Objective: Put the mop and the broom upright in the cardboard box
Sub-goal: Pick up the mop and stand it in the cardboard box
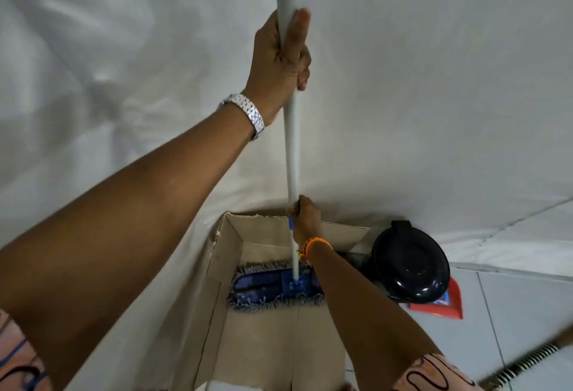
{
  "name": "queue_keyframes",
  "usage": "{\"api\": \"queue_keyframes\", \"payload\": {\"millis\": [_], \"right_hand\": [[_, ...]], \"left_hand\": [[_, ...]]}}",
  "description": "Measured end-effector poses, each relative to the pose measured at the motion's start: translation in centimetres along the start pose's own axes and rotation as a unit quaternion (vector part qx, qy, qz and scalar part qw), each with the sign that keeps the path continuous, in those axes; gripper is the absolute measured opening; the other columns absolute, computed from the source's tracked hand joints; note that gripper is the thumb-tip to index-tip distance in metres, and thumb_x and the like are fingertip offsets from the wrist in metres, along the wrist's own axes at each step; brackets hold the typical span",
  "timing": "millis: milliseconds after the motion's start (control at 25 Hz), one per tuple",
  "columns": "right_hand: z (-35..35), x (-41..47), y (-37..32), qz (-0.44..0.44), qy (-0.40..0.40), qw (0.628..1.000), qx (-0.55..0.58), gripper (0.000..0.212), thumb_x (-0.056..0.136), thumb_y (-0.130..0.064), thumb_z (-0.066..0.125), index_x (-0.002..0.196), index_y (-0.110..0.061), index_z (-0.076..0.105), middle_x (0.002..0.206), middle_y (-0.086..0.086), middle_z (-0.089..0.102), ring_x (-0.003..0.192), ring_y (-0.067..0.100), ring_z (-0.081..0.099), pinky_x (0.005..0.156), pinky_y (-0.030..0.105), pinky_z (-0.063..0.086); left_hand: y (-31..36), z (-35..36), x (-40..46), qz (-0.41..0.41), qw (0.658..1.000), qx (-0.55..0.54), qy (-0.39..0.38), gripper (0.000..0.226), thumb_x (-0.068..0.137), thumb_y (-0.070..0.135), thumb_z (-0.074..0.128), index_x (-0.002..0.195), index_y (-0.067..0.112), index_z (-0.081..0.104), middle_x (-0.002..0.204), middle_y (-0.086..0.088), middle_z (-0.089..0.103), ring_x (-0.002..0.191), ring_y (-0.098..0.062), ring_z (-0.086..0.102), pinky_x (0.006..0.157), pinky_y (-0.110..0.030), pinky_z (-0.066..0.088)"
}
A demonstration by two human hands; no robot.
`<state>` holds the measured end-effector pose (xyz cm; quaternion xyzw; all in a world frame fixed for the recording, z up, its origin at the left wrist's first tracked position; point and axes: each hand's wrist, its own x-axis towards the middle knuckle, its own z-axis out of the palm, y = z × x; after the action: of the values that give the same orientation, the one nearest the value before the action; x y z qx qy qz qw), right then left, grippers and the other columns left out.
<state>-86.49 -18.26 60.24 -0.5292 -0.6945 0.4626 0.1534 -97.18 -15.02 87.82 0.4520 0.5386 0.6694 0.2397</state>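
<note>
The mop stands upright with its white handle running up out of the top of the view. Its blue fringed head lies flat on the bottom of the open cardboard box, at the far end. My left hand, with a metal watch at the wrist, is closed around the handle high up. My right hand, with an orange bracelet, grips the handle lower down, just above the box near a blue collar. At the lower right edge a striped blurred shape, perhaps the broom, lies on the floor.
A white sheet hangs behind the box as a backdrop. A black round bin lid sits just right of the box, with a red dustpan under it on the white tiled floor.
</note>
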Motion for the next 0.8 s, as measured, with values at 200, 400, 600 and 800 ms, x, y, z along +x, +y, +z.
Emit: {"api": "queue_keyframes", "payload": {"millis": [200, 400, 600, 800], "right_hand": [[-0.5, 2.6, 0.4, -0.002, 0.016, 1.000, 0.008, 0.035, 0.082, 0.008, 0.044, 0.063, -0.021, 0.040, 0.080, 0.010, 0.055, 0.065, 0.016, 0.047, 0.064, 0.029, 0.041], [-0.4, 5.2, 0.9, -0.028, 0.014, 0.999, -0.005, 0.029, 0.087, 0.007, 0.049, 0.070, -0.016, 0.042, 0.082, 0.009, 0.054, 0.063, 0.005, 0.051, 0.060, 0.013, 0.041], [-0.1, 6.8, 2.8, -0.031, 0.014, 0.999, -0.006, 0.022, 0.085, 0.007, 0.051, 0.075, -0.012, 0.046, 0.089, 0.020, 0.063, 0.081, 0.022, 0.062, 0.069, 0.030, 0.048], [0.1, 7.7, 2.3, 0.012, -0.004, 1.000, -0.006, 0.011, 0.089, -0.001, 0.055, 0.083, -0.010, 0.050, 0.099, 0.019, 0.065, 0.084, 0.023, 0.058, 0.073, 0.029, 0.048]], "left_hand": [[-2.5, 0.9, 4.0, -0.024, 0.998, 0.000, -0.050, 0.030, 0.101, 0.037, 0.045, 0.085, 0.012, 0.037, 0.050, -0.001, 0.034, 0.040, -0.017, 0.034, 0.046, -0.025, 0.038], [-4.9, 1.2, 6.6, -0.031, 0.998, 0.018, -0.056, 0.028, 0.102, 0.034, 0.044, 0.080, 0.017, 0.041, 0.048, 0.005, 0.039, 0.042, -0.015, 0.039, 0.051, -0.027, 0.044], [-6.8, 2.3, 7.5, -0.032, 0.999, 0.013, -0.029, 0.028, 0.101, 0.036, 0.048, 0.081, 0.017, 0.042, 0.052, 0.001, 0.038, 0.043, -0.016, 0.039, 0.049, -0.027, 0.044], [-6.8, 2.4, 7.9, -0.041, 0.999, 0.031, -0.012, 0.026, 0.101, 0.040, 0.048, 0.083, 0.021, 0.044, 0.052, 0.002, 0.040, 0.045, -0.015, 0.042, 0.052, -0.029, 0.045]]}}
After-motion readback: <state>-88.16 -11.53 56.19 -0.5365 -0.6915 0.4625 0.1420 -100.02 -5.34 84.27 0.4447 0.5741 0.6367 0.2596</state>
